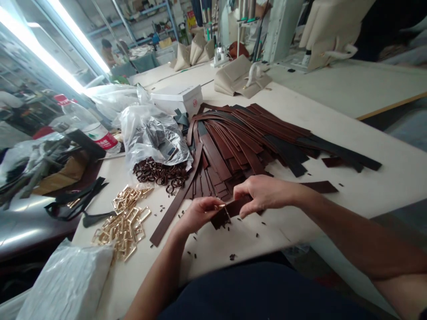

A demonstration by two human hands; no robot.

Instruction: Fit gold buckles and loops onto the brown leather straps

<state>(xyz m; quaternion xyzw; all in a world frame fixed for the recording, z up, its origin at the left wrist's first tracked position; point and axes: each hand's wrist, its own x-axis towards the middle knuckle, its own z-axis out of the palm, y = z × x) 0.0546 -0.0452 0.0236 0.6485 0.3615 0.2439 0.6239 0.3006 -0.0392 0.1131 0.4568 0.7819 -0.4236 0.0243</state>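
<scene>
My left hand [200, 214] pinches a gold buckle [227, 213] near the table's front edge. A brown leather strap [236, 208] passes by the buckle, and its dark end hangs below my left fingers. My right hand [258, 195] grips the same strap just to the right, thumb below and fingers above. Behind both hands fans out a large pile of brown and black straps [233, 142]. Gold rectangular buckles [128, 222] lie heaped to the left, with dark brown rings [162, 173] behind them.
A clear plastic bag [140, 129] and a white box [180, 97] stand behind the rings. A bottle [96, 133] is at the left, a wrapped white packet [68, 280] at the lower left. Small dark bits lie around my hands. Beige leather pieces [242, 78] are farther back.
</scene>
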